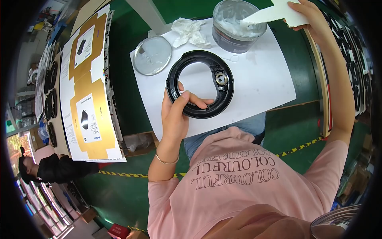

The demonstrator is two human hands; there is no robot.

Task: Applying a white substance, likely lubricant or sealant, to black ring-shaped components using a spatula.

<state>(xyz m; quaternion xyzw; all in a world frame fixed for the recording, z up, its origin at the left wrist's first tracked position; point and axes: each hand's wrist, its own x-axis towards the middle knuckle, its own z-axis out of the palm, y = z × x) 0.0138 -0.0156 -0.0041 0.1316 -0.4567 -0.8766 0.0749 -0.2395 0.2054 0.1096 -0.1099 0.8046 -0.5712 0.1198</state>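
Observation:
My left hand (179, 109) grips the lower left side of a black plastic ring-shaped housing (225, 99), fingers through its opening and thumb on the rim. A round metal part (221, 78) sits in the ring's right side. At the upper right, my right hand (308, 18) is closed on a white flat spatula-like piece (274, 15). The tip of this piece reaches into a tub (232, 43) of whitish grease. The tub stands at the back of the white sheet (258, 79), beyond the ring.
A round clear lid (152, 55) and a crumpled white tissue (190, 32) lie left of the tub. Printed gold-and-white card sheets (89, 99) are stacked at left. More black rings (51, 105) lie beyond them. A person in black (59, 169) is at far left.

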